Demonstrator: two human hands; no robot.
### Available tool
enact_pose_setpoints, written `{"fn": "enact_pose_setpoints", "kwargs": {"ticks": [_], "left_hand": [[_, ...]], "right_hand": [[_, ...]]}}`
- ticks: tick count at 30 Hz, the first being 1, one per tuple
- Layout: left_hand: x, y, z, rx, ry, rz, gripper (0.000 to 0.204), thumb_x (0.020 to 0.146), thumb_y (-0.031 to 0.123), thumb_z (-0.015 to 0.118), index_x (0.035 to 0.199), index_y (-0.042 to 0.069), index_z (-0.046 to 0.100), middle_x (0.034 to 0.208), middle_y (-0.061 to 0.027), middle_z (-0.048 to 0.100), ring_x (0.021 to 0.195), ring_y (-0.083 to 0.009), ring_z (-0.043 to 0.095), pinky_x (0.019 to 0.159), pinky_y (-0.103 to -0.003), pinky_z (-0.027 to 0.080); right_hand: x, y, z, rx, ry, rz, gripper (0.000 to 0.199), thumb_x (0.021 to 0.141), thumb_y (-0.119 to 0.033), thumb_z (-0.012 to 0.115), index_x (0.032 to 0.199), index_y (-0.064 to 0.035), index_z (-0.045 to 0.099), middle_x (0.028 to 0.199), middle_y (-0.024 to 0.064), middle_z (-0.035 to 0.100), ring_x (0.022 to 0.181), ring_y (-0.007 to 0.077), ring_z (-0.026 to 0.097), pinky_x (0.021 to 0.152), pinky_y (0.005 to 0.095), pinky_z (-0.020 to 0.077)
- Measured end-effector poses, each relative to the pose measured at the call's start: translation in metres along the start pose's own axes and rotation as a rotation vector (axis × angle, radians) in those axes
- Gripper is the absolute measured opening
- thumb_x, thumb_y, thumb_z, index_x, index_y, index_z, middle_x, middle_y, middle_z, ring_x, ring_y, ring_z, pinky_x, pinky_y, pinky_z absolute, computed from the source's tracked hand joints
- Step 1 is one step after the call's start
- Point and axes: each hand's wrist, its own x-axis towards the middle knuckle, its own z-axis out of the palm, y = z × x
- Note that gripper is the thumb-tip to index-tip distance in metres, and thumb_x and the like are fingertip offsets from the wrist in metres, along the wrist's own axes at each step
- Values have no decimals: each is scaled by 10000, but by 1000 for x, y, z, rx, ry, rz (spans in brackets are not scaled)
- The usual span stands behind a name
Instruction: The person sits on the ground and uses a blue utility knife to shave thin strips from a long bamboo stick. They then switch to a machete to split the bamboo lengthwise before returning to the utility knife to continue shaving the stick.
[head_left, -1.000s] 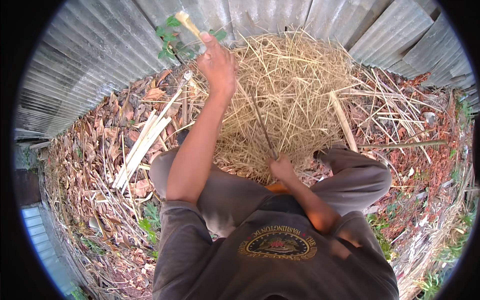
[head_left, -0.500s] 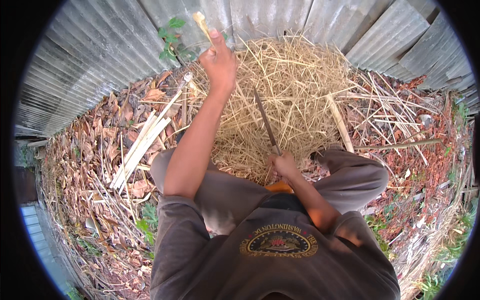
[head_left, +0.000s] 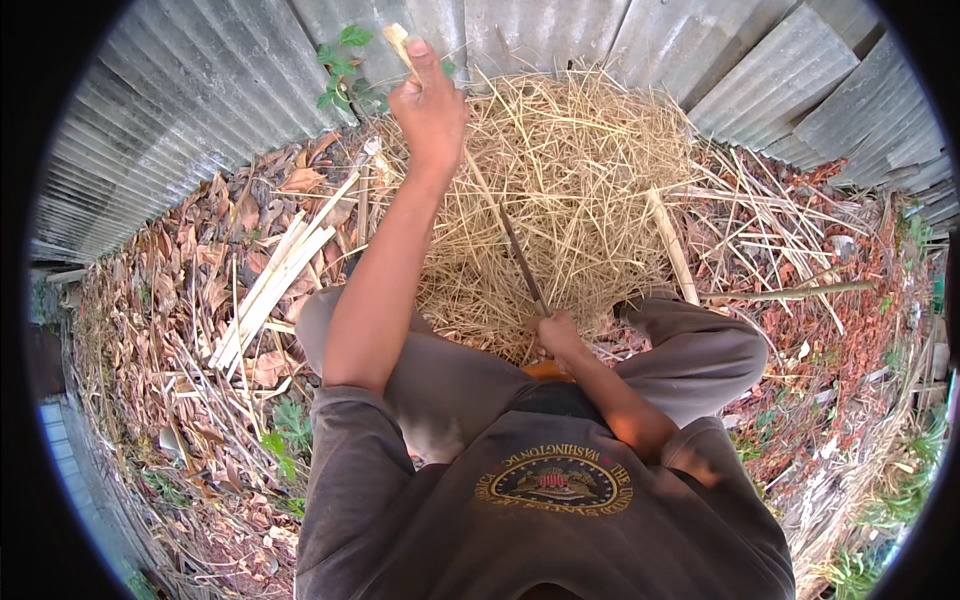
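Observation:
My left hand is raised at arm's length near the metal wall, its fingers wrapped round a pale bamboo strip. The strip's knobby upper end sticks out past the thumb, and its thin lower part slants down toward a knife blade. In my right hand, low between my bent knees, is a long dark knife whose blade points up and to the left. Its tip meets or overlaps the strip; whether they touch I cannot tell. The knife's handle is mostly hidden by my fingers. Beneath both lies a heap of straw-like shavings.
Corrugated metal sheets stand along the far side. Several pale split strips lie on dry leaves to the left. A thicker bamboo piece rests at the heap's right, near scattered thin sticks. A small green plant grows by the wall.
The knife has shifted slightly left, and its blade now lines up with the strip's lower part. My left hand has tilted a little, still gripping the strip.

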Motion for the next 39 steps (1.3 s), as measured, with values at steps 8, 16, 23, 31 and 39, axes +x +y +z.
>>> {"fn": "enact_pose_setpoints", "kwargs": {"ticks": [8,16,23,31,39], "left_hand": [[7,22,2,-53,27,19,619,904,625,494,550,182,246,444,46,235,376,-83,232,379,-269,208],[13,47,21,-156,55,-58,615,893,632,509,562,182,250,449,43,228,384,-88,221,379,-276,204],[26,53,1,-86,61,-12,617,909,625,490,560,181,241,457,42,208,387,-95,196,382,-295,188],[11,-7,-30,-166,-149,-137,632,917,701,325,592,160,294,503,51,210,440,-92,193,431,-261,209],[0,-18,-30,-268,-454,-234,701,878,776,138,550,162,224,494,46,162,446,-118,143,442,-277,155]], "right_hand": [[-117,-191,-9,560,-313,-139,206,832,-25,560,706,-102,417,497,-36,361,410,101,373,398,300,337],[41,25,4,-292,179,-302,114,827,-86,560,737,-38,509,513,26,449,408,132,429,393,313,343],[-23,-60,-31,328,-100,133,146,811,-72,532,680,-71,468,463,25,364,375,174,385,388,351,350],[-69,-66,-66,308,-35,-24,160,830,-45,517,697,-63,429,460,31,344,373,165,387,371,337,346],[-70,-71,-24,156,-47,-151,191,834,-20,541,697,-74,420,510,19,401,383,133,402,365,306,336]]}}
